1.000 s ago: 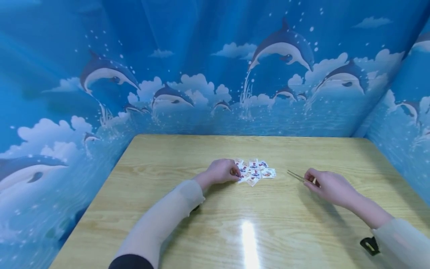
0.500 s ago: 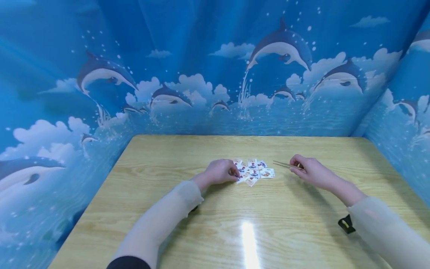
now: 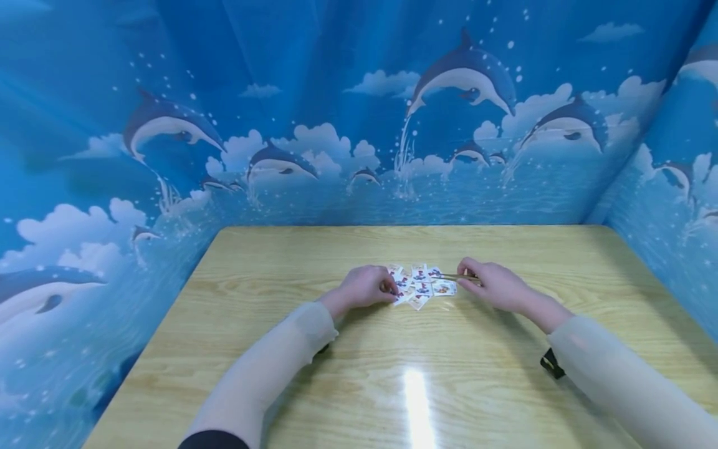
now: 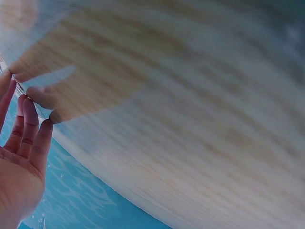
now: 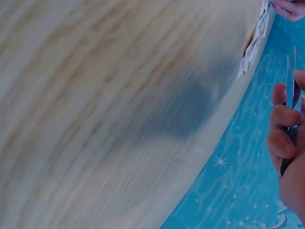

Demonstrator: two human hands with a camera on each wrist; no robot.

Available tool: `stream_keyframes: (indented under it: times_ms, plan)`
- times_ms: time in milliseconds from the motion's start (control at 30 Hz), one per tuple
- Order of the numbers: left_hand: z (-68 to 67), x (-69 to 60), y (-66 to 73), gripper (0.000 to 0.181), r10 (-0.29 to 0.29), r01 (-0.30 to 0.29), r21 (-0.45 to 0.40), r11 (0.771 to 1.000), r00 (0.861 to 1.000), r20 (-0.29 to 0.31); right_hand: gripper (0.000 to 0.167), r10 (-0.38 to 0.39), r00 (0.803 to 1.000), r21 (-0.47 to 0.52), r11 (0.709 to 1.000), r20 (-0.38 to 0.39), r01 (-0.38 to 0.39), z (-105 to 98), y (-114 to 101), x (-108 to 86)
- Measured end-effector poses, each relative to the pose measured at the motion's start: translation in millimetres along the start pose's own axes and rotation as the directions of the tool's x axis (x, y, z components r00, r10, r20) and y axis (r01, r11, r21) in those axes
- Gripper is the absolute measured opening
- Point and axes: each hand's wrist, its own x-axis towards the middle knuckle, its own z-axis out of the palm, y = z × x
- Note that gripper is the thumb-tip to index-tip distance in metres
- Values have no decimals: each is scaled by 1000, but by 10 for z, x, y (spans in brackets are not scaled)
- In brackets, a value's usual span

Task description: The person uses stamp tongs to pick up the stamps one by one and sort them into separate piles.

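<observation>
On the table [image 3: 314, 399], overlapping cards [image 3: 422, 289] are lying with none visibly lifted, the left hand [image 3: 364, 287], fingers loose, is touching their left edge, and the right hand [image 3: 493, 287] is pinching tweezers [image 3: 449, 276] over them.

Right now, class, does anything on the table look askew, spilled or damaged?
The small printed cards look askew: they lie at differing angles in an uneven cluster by the left hand, one card at the near edge turned cornerwise. No spill or damage shows; the bright streak on the table looks like reflected light.
</observation>
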Motion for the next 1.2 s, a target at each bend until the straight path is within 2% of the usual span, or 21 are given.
stream_keyframes:
  times_ms: [167, 500, 700, 900, 1200]
  plan:
    - [-7, -6, 6, 8, -4, 4, 0, 1000, 1000, 7, 17, 14, 999, -15, 1000, 42, -14, 24, -21, 80]
    - [-3, -1, -4, 11, 2, -3, 15, 1000, 1000, 6, 15, -24, 992, -27, 999, 124, 27, 141, -104, 224]
    - [2, -5, -11, 13, 11, -11, 22, 1000, 1000, -2, 12, -45, 988, -38, 998, 146, 51, 184, -155, 272]
    - [10, 6, -6, 13, -15, 15, 28, 1000, 1000, 4, 14, -42, 985, -71, 996, 166, 54, 206, -181, 311]
    - [5, 5, -1, 13, -27, 27, 25, 999, 1000, 11, 7, -75, 986, -48, 995, 147, 83, 251, -206, 325]
